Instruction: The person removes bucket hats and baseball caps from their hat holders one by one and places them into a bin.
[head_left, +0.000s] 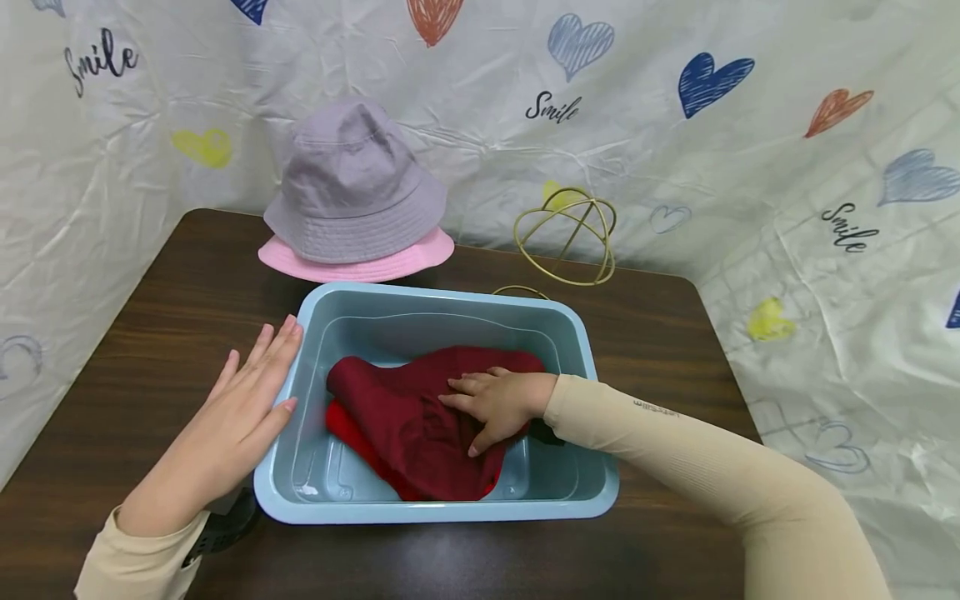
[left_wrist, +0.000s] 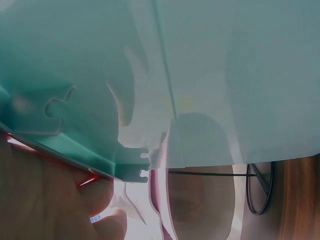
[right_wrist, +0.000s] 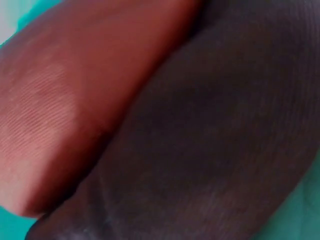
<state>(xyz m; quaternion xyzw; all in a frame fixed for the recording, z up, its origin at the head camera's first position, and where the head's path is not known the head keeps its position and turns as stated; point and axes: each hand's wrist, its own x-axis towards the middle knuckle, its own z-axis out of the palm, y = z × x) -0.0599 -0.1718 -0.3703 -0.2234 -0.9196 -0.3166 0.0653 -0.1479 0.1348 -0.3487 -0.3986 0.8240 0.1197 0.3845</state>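
White cloth hangs across the top and both sides of the head view, a backdrop [head_left: 480, 92] printed with coloured hearts and the word "Smile". Below it is a dark brown wooden table [head_left: 150, 358].

Slightly below the middle of the frame sits a light blue bin [head_left: 442, 512]. Dark red cloth [head_left: 405, 408] lies crumpled in it, and bright red cloth [head_left: 360, 446] shows from underneath at lower left and along the bottom edge.

The two hands are apart. At lower left, the left hand [head_left: 243, 421] has its fingers extended, lying along the bin's left edge. Right of centre, the right hand [head_left: 498, 406] reaches into the bin, palm down, its fingers spread on the dark red cloth. Beige sleeves [head_left: 697, 442] cover both arms, and a dark device [head_left: 225, 525] is worn on the left wrist.

Upper left of centre, a grey bucket hat [head_left: 356, 187] sits on top of a pink hat [head_left: 367, 268]. Upper right of centre is a gold wire stand [head_left: 593, 202].

From the left wrist, the bin's wall fills most of the frame, with fingers at lower left. From the right wrist, red and very dark fabric appears close up and blurred.
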